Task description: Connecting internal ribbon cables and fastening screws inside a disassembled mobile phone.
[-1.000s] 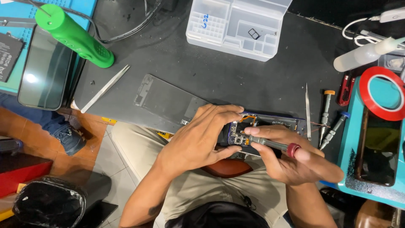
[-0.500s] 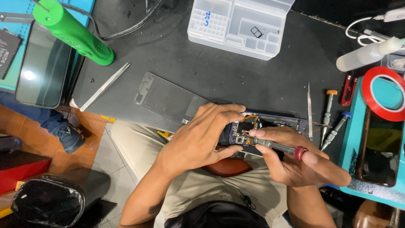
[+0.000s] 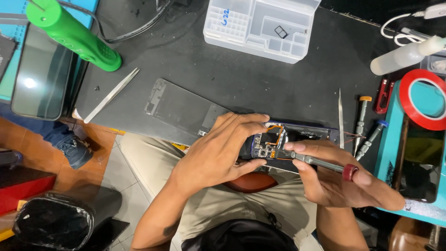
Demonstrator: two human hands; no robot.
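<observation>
At the near edge of a dark workbench (image 3: 241,79), a person works on an opened dark-blue smartphone with its circuit board and copper-coloured parts exposed (image 3: 278,139). The left hand (image 3: 218,153) wraps around the phone's near end, fingers curled over its top edge and thumb underneath, steadying it over the lap. The right hand (image 3: 339,179) pinches a slim silver precision screwdriver with a dark red end cap (image 3: 320,163), forefinger laid along the shaft and tip resting on the board near the camera area. Done well, this step likely calls for keeping the driver square to the screw head, pressing lightly and holding the phone still so the tip does not skid across the flex cables.

Farther back sits a clear plastic compartment tray (image 3: 260,28); most of its cells look bare, though one larger cell holds a small dark square frame, and any screws are too small to make out. A removed grey back plate (image 3: 181,109) lies flat just beside the phone, metal tweezers (image 3: 111,95) well to its left.
</observation>
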